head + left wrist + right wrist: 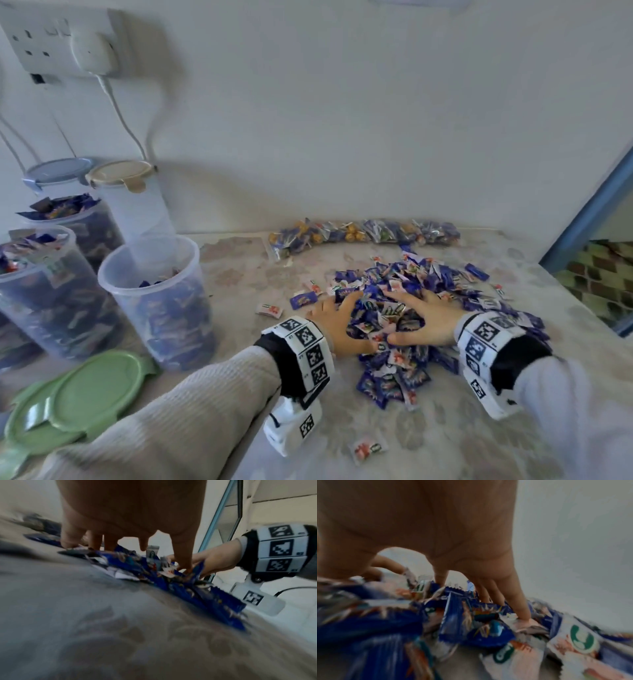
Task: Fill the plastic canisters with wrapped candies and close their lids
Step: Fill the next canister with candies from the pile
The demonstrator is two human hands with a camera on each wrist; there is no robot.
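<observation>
A heap of wrapped candies (414,284), blue and white, lies on the table right of centre. My left hand (352,318) and right hand (407,315) press into it from either side, fingers spread and fairly straight, with a mound of candies between the palms. In the left wrist view the left hand (126,555) has its fingertips dug into the candies (171,588), and the right hand (211,562) faces it. The right wrist view shows the right hand (447,595) on the wrappers (471,622). An open, partly filled canister (157,301) stands to the left.
Two fuller open canisters (44,291) (78,222) stand at far left, with two lidded ones (126,178) (58,171) behind. Green lids (85,394) lie at front left. Bags of lollipops (363,234) line the wall. A stray candy (368,448) lies near me. The table edge (582,308) runs at right.
</observation>
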